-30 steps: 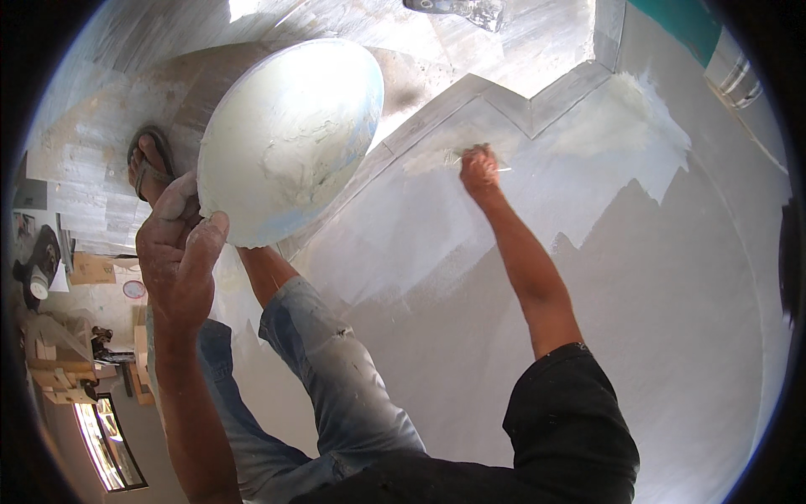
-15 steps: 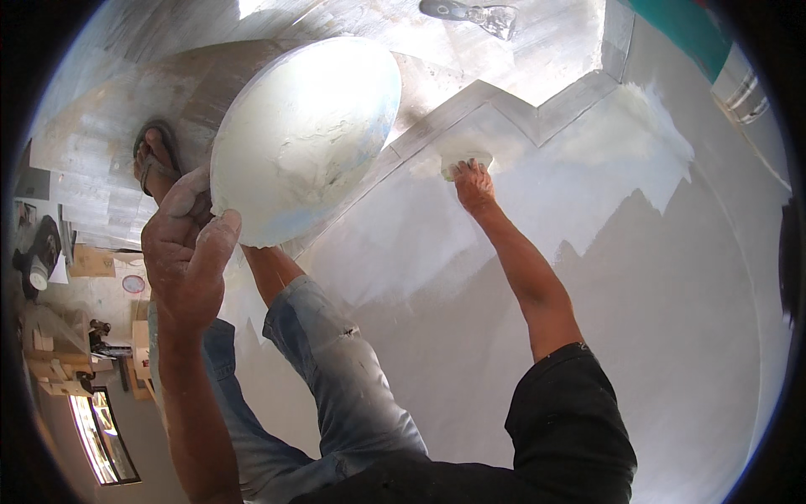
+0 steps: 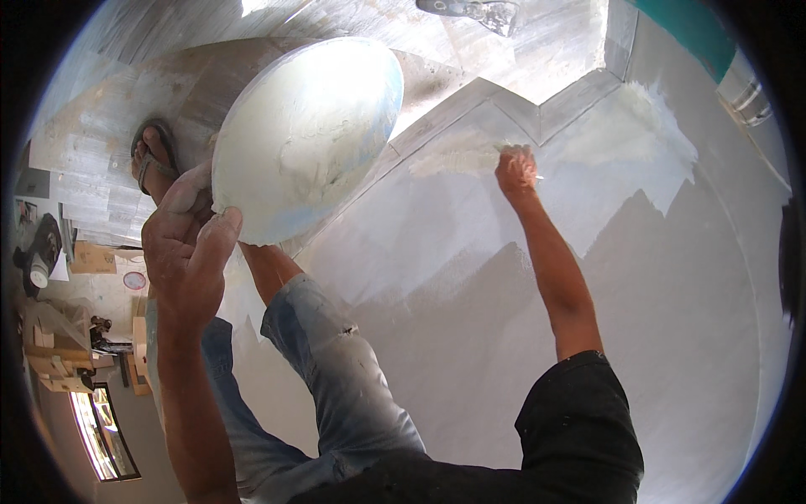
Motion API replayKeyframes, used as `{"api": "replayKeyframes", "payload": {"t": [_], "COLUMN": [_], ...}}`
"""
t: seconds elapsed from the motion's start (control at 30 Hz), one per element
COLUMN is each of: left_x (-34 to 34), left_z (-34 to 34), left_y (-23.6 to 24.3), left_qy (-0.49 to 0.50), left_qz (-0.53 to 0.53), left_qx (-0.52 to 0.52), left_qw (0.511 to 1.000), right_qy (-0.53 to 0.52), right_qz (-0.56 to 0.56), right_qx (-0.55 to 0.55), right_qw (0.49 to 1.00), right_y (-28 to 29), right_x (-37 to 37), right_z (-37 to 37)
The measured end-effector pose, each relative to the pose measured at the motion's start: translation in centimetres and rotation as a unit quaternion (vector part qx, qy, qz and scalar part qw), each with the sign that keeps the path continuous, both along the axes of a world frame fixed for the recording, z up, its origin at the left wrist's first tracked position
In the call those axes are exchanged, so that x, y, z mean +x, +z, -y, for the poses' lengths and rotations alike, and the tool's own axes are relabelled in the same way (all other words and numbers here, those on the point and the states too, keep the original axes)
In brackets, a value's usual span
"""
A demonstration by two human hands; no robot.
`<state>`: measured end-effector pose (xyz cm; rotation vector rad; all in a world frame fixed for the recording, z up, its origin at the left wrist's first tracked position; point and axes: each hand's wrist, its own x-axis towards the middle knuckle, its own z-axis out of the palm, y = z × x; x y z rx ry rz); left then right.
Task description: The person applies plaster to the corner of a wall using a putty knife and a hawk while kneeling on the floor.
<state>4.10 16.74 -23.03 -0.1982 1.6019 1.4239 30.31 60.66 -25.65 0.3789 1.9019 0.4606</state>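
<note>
My left hand point(image 3: 189, 239) is closed on the near edge of a round white disc point(image 3: 252, 168), thumb on top and fingers beneath. Creamy filler point(image 3: 323, 134) is spread over its face. Against the grey wall point(image 3: 504, 353), just by the skirting board point(image 3: 457, 107), my right hand point(image 3: 517, 170) is closed round a thin, pale spreader. Only small bits of that spreader show past the fingers. Wet pale filler point(image 3: 445, 160) lies on the wall left of this hand, and a whitish patch point(image 3: 634, 126) is to its right.
A filler-caked putty knife point(image 3: 487, 13) lies on the dusty tiled floor at the top. The skirting makes a stepped corner point(image 3: 537, 126). My sandalled foot point(image 3: 154, 155) is at left, with cardboard boxes point(image 3: 92, 258) beyond. A green object point(image 3: 697, 34) stands at the upper right.
My right hand has moved right along the wall with the spreader, which has turned mostly out of sight. A streak of filler now shows behind it. The left hand and disc have barely moved.
</note>
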Motion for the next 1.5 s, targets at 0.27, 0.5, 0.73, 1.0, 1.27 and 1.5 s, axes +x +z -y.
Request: {"api": "replayKeyframes", "payload": {"t": [0.27, 0.5, 0.73, 1.0, 1.27, 1.5], "left_x": [-0.3, -0.6, -0.3, 0.0, -0.4, -0.3], "left_z": [-0.4, 0.5, 0.1, -0.5, 0.1, -0.1], "left_y": [-0.7, -0.2, 0.3, -0.3, 0.2, 0.1], "left_qy": [-0.025, 0.022, 0.004, 0.018, 0.034, 0.030], "left_qz": [0.011, -0.003, 0.024, 0.022, 0.033, 0.033], "left_qx": [0.009, 0.003, 0.003, 0.021, 0.022, 0.029], "left_qw": [1.000, 1.000, 1.000, 0.999, 0.999, 0.999], "right_qy": [0.043, 0.043, 0.039, 0.095, 0.079, 0.011], "right_qz": [0.014, -0.109, -0.091, -0.051, -0.171, -0.055], "right_qx": [-0.095, -0.180, -0.008, -0.101, -0.195, -0.185], "right_qw": [0.994, 0.977, 0.995, 0.989, 0.963, 0.981], "right_y": [-7.6, -4.3, 0.5, -5.5, -5.0, -6.3], "right_x": [10.2, 6.8, 1.2, 11.1, 10.4, 14.5], "right_z": [7.3, 12.5, -2.8, 5.1, 10.6, 11.1]}}
